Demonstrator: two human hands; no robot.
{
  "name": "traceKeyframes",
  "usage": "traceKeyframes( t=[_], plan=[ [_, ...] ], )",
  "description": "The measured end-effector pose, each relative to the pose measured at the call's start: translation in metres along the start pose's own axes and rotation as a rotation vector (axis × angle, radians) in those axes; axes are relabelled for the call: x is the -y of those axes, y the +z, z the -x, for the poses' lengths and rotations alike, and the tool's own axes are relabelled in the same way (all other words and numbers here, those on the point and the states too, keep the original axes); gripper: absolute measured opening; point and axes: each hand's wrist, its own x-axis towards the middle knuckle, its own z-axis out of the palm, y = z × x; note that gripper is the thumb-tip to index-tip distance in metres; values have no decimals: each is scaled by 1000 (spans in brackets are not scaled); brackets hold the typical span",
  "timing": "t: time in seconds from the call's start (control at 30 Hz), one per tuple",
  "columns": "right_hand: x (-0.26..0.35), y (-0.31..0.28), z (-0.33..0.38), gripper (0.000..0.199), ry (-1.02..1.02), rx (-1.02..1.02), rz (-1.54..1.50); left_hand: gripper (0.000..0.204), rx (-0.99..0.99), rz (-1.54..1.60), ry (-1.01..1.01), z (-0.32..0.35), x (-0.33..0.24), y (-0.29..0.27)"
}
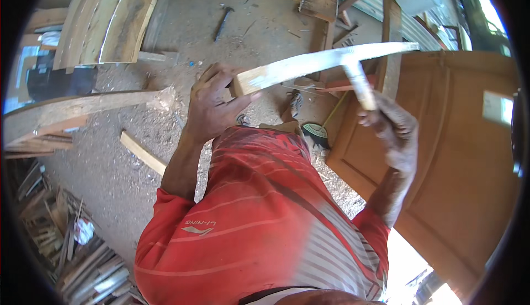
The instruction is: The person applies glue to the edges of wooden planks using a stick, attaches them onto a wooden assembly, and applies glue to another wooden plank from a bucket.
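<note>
A long wooden strip (298,67) with a white coating along its face stretches from my left hand toward the right. My left hand (212,103) grips its bare-wood end, thumb below and fingers curled behind. In my right hand (391,125) is a short stick (359,81) smeared with white. Its upper end touches the coated face, around the middle of the strip. Whether that end has bristles or a flat blade cannot be made out.
Planks (116,23) with white lines along them lie at the upper left. A hammer (223,23) rests on the floor ahead. To the right leans a brown panelled door (441,156). At the left are a wooden beam (83,109) and scrap wood (94,272). A loose strip (142,153) lies nearby.
</note>
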Motion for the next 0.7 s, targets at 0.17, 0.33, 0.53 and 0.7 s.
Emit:
traceKeyframes(
  t=[0.17,0.33,0.53,0.7],
  plan=[
    [28,97,34,40,-315,-169,545,36,18,36,31,12,1,-10],
    [37,115,38,36,-287,-427,1010,36,-18,81,94,10,4,-8],
    [46,158,50,46,-258,-378,788,39,44,97,48,11,11,-10],
    [52,166,55,54,-260,-440,802,39,15,88,80,12,16,-8]
  ],
)
